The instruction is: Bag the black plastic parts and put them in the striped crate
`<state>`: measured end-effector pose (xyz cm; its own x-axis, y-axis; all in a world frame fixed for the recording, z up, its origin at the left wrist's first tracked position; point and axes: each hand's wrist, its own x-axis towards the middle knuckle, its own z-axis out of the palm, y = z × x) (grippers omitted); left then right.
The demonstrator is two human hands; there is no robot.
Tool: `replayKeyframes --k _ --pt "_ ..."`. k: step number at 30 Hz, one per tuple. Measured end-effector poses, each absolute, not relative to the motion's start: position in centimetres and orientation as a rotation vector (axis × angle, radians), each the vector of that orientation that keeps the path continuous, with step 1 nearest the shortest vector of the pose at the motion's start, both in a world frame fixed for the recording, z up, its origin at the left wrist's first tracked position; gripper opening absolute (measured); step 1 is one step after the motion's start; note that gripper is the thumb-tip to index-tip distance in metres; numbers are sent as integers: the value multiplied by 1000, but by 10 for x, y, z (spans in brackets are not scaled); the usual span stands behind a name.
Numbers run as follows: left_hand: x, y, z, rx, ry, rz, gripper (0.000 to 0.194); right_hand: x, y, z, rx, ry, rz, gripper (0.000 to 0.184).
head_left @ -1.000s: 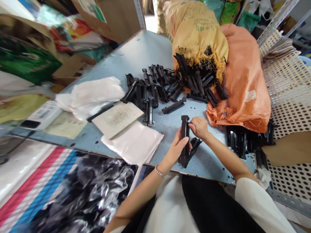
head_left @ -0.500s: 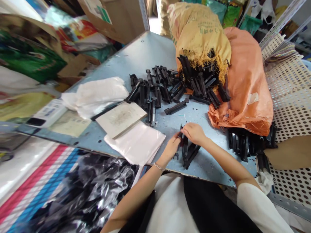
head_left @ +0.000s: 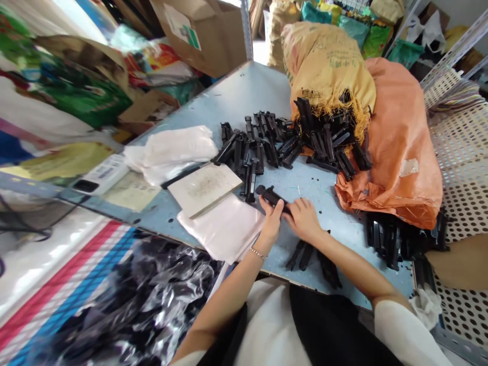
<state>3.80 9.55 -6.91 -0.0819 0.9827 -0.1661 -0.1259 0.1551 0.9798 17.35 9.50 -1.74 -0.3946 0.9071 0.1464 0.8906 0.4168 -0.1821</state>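
Observation:
Both my hands are on one long black plastic part (head_left: 271, 196) lying on the blue table (head_left: 244, 96). My left hand (head_left: 272, 222) grips its near side with fingers curled. My right hand (head_left: 304, 219) closes on its right end. Just behind my right forearm lie three more black parts (head_left: 305, 254) near the table's front edge. A heap of the same black parts (head_left: 282, 140) spills from a yellow woven sack (head_left: 328, 66) farther back.
An orange sack (head_left: 396, 132) lies at the right with more black parts (head_left: 396, 236) below it. Clear plastic bags (head_left: 224, 226), a grey board (head_left: 204, 185) and white bags (head_left: 173, 152) sit left of my hands. White perforated panels (head_left: 457, 147) stand at the right.
The upright black part I held a second ago was laid down by the table edge. Both hands then moved left and forward onto another black part.

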Motion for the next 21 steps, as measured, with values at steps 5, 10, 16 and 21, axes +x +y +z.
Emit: replayKeyframes --k 5,10,16,21 --pt "38 70 -41 961 1112 1093 61 199 71 -4 -1420 -2272 97 36" --pt "46 41 -27 985 1013 961 55 212 107 -3 -1426 -2405 9 45" --pt "40 58 -24 983 1163 1087 49 195 77 -12 -1537 -2287 98 50" --pt "31 75 -29 999 1164 1040 33 191 36 -26 -1097 -2576 135 39"
